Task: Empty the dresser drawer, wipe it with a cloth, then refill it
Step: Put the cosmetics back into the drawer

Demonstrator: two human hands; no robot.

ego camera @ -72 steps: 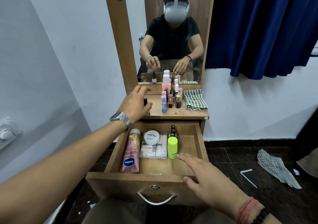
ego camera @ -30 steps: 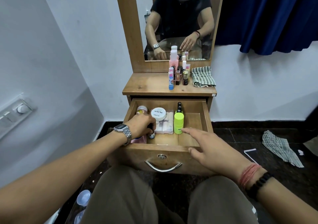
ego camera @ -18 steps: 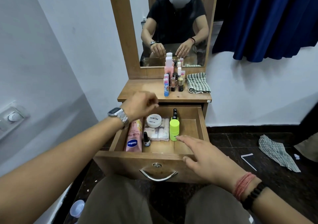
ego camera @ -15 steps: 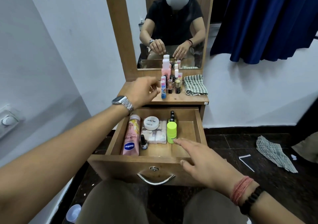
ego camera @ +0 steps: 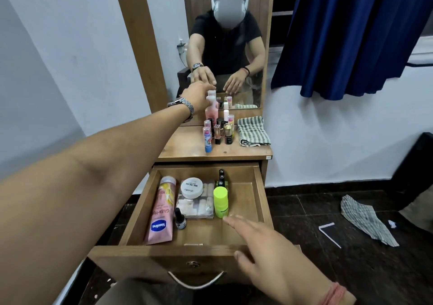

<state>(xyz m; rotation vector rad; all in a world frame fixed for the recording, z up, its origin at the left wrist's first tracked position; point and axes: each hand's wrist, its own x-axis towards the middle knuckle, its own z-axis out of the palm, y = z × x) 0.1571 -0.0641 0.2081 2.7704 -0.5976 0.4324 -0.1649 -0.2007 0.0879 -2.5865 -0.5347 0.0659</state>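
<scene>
The open wooden drawer (ego camera: 262, 201) holds a pink Vaseline tube (ego camera: 161, 211), a small dark dropper bottle (ego camera: 180, 219), a white jar (ego camera: 192, 187) on a clear box (ego camera: 199, 207), a green-capped bottle (ego camera: 220, 201) and a black bottle (ego camera: 221, 177). My left hand (ego camera: 199, 96) is stretched to the back of the dresser top (ego camera: 182, 147), fingers against the white-capped pink bottle (ego camera: 212, 107). No closed grip shows. My right hand (ego camera: 264, 246) rests flat on the drawer's front edge, fingers straight. A folded striped cloth (ego camera: 253, 131) lies on the top's right side.
Several small cosmetic bottles (ego camera: 218, 131) stand clustered mid-top in front of the mirror (ego camera: 225, 46). On the dark floor to the right lie another striped cloth (ego camera: 365, 220) and a white strip (ego camera: 329, 232). A blue curtain (ego camera: 346, 35) hangs at upper right.
My left hand set the small dark bottle in the drawer beside the Vaseline tube, then rose and reached to the pink bottle on the dresser top. My right hand stayed on the drawer front.
</scene>
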